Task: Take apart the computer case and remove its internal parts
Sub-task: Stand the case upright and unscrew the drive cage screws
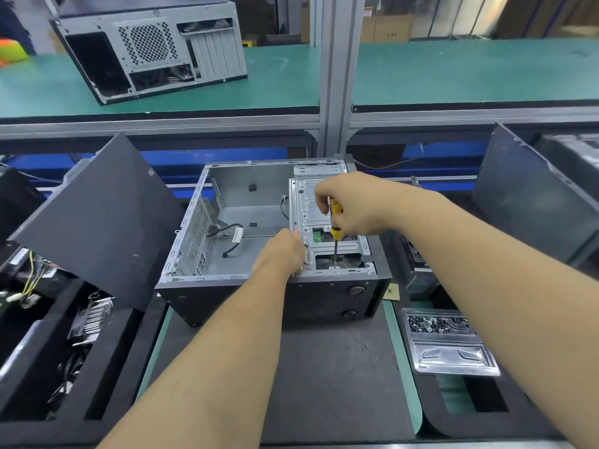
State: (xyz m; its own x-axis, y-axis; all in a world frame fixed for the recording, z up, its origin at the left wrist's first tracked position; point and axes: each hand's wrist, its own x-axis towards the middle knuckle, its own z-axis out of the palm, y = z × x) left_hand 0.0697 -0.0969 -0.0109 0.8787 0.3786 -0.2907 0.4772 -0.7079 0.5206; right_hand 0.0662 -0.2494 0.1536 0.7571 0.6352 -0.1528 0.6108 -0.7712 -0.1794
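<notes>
An open computer case lies on its side on the dark mat, its main bay mostly bare apart from a loose black cable. At its right end sits a grey metal drive cage. My right hand grips a yellow-handled screwdriver held upright, its tip down on the cage's front edge. My left hand rests against the cage's left side, fingers curled on its edge.
A black side panel leans at the left over bins of removed parts. A clear tray of screws lies to the right. Another black panel stands far right. A second grey case sits on the green shelf behind.
</notes>
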